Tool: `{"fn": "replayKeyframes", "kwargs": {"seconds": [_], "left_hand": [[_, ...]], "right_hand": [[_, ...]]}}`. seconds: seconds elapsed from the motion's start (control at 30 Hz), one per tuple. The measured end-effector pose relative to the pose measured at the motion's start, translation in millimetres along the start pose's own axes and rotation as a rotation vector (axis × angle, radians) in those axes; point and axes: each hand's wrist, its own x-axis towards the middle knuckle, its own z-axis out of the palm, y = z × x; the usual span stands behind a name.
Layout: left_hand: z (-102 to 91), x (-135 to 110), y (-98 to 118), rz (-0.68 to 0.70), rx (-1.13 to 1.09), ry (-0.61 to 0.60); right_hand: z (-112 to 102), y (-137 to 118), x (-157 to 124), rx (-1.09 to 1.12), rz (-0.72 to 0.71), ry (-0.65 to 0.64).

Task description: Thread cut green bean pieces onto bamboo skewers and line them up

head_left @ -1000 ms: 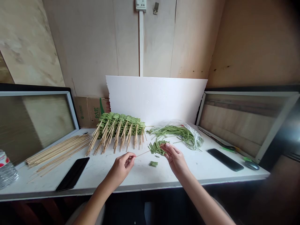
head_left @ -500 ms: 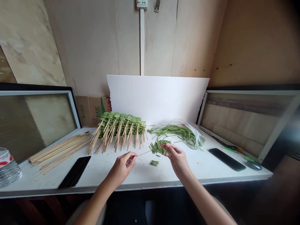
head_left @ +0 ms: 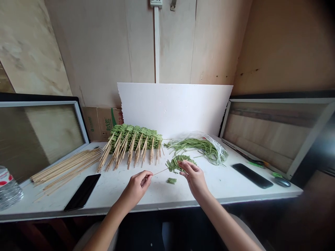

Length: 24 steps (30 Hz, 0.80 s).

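Note:
My left hand (head_left: 138, 184) is closed in a pinch on the bare end of a thin wooden skewer (head_left: 160, 171). Short cut pieces of green bean (head_left: 172, 164) sit side by side across the skewer's other end. My right hand (head_left: 195, 176) has thumb and fingers closed on bean pieces at that end; its fingertips partly hide them. More cut pieces appear just behind these fingers, and I cannot tell which are threaded. Below, a small cluster of cut bean pieces (head_left: 171, 180) lies on the white table (head_left: 157, 195).
Finished bean skewers (head_left: 138, 137) are stacked at the back left. Loose skewers (head_left: 68, 165) lie left, by a black phone (head_left: 83, 191) and a water bottle (head_left: 9, 190). Long green beans (head_left: 196, 144) spill from a clear bag. Another dark phone (head_left: 252, 175) and a mouse (head_left: 282, 181) lie right.
My right hand has shifted slightly along the bean pieces, and more pieces show behind its fingers. The left hand keeps its pinch on the skewer. The whole view has moved a little.

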Motion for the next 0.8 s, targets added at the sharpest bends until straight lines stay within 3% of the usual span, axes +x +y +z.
{"fn": "replayKeyframes", "kwargs": {"seconds": [0.17,0.4,0.8], "left_hand": [[4.3,-0.2,0.3,0.006,-0.035,0.007],[10.8,1.2,3.5,0.025,-0.037,0.108],[8.9,-3.6,16.1,0.212,0.077,0.143]], "right_hand": [[-1.4,-2.0,3.3,-0.017,0.008,-0.005],[-3.8,-11.6,6.1,-0.059,-0.069,-0.009],[-0.8,-9.2,5.9,-0.046,-0.142,0.027]]}}
